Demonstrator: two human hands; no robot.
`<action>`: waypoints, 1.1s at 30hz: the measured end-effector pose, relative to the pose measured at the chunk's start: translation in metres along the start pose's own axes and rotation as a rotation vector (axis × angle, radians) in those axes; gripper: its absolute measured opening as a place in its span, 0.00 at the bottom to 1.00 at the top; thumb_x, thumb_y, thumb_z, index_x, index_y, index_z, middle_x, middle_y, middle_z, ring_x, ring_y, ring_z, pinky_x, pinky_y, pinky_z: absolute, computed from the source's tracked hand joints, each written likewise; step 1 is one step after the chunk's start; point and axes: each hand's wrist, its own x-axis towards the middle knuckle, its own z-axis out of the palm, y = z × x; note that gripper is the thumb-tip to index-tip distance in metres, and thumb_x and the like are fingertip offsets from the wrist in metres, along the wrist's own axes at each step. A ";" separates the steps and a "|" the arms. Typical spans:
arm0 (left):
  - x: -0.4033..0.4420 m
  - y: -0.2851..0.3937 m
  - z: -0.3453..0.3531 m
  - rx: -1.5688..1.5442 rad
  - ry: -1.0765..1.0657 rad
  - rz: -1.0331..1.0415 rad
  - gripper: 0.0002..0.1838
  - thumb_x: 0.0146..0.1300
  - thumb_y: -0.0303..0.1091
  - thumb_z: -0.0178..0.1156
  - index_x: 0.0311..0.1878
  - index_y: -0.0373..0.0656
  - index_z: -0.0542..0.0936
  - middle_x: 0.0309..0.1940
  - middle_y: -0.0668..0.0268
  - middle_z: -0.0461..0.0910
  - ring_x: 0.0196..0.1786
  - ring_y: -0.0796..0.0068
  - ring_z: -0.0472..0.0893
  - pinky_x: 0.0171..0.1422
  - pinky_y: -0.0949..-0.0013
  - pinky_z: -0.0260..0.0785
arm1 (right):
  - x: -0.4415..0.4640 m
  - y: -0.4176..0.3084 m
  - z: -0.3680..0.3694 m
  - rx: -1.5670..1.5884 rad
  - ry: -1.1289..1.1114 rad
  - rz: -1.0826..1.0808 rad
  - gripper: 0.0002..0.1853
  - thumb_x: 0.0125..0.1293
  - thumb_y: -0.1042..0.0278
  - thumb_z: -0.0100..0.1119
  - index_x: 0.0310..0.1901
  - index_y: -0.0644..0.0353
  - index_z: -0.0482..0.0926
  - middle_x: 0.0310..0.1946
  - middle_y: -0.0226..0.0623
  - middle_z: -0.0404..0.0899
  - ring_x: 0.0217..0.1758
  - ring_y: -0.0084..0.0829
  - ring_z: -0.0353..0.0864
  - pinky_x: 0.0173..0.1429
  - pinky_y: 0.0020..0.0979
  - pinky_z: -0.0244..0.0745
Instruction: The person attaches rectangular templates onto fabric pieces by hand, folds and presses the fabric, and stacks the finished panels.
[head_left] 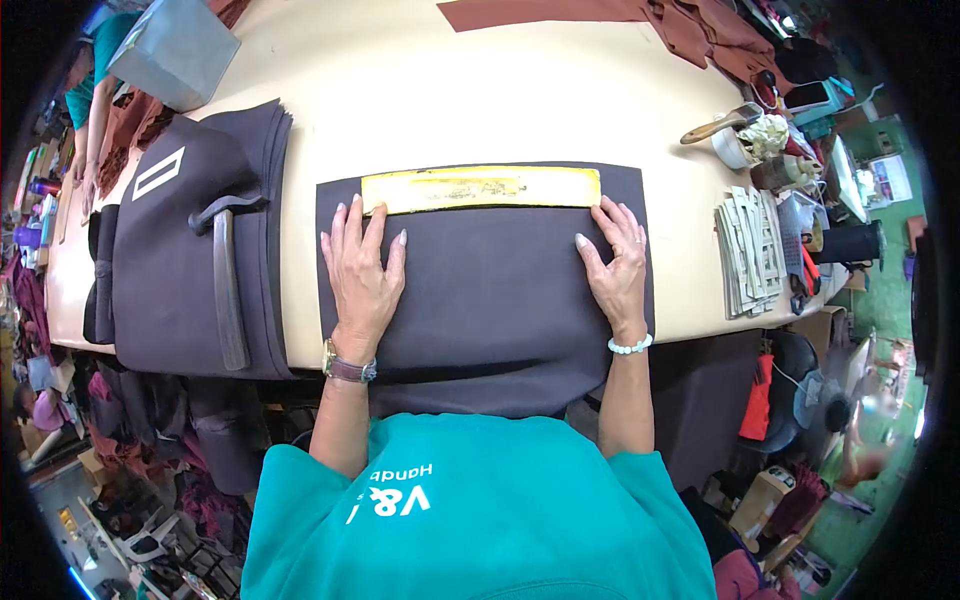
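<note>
A dark grey sheet of material (490,290) lies in front of me and hangs over the table's near edge. Across its far end rests a long yellow strip (480,188), marked with darker smudges along its middle. My left hand (362,262) is flat on the sheet with fingers apart, fingertips at the strip's left end. On the other side, my right hand (618,255) also lies spread on the sheet, its fingertips by the strip's right end. Neither hand is wrapped around anything.
To the left a hammer (228,280) lies on a stack of dark sheets (160,260). A grey metal block (175,52) stands behind it. On the right are pale templates (750,255) and a brush (722,123). Another person's arm (98,125) reaches in at far left.
</note>
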 end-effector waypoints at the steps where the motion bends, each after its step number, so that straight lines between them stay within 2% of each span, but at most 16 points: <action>1: -0.001 0.000 -0.001 -0.007 -0.001 -0.008 0.22 0.60 0.38 0.58 0.57 0.41 0.73 0.62 0.50 0.66 0.67 0.51 0.61 0.69 0.44 0.48 | 0.000 -0.001 0.001 -0.008 -0.001 -0.001 0.23 0.57 0.63 0.61 0.55 0.60 0.75 0.60 0.39 0.70 0.67 0.45 0.61 0.72 0.49 0.47; 9: 0.002 -0.001 -0.003 -0.053 -0.024 -0.019 0.21 0.60 0.37 0.59 0.57 0.42 0.75 0.62 0.55 0.67 0.67 0.52 0.61 0.70 0.44 0.47 | 0.000 -0.002 0.003 -0.052 0.036 0.003 0.25 0.56 0.61 0.61 0.56 0.59 0.75 0.60 0.40 0.70 0.67 0.45 0.61 0.71 0.47 0.49; 24: 0.003 0.001 -0.003 -0.036 -0.048 -0.023 0.22 0.61 0.37 0.58 0.58 0.41 0.73 0.62 0.54 0.66 0.67 0.51 0.60 0.70 0.42 0.47 | -0.001 -0.005 0.005 -0.138 0.016 -0.019 0.30 0.57 0.55 0.61 0.59 0.60 0.71 0.63 0.40 0.66 0.67 0.44 0.60 0.71 0.48 0.48; 27: 0.003 0.001 -0.002 -0.026 -0.034 -0.034 0.23 0.61 0.37 0.59 0.59 0.44 0.73 0.63 0.56 0.67 0.68 0.53 0.61 0.70 0.45 0.48 | -0.001 -0.004 0.005 -0.146 0.007 -0.012 0.30 0.57 0.54 0.61 0.59 0.60 0.72 0.64 0.40 0.66 0.67 0.44 0.60 0.71 0.48 0.48; 33: 0.003 0.000 -0.002 -0.019 -0.027 -0.022 0.23 0.61 0.37 0.59 0.59 0.42 0.73 0.61 0.55 0.68 0.67 0.52 0.61 0.70 0.46 0.48 | -0.001 -0.004 0.005 -0.138 -0.003 0.000 0.30 0.57 0.54 0.61 0.59 0.60 0.72 0.64 0.40 0.66 0.68 0.44 0.59 0.71 0.48 0.47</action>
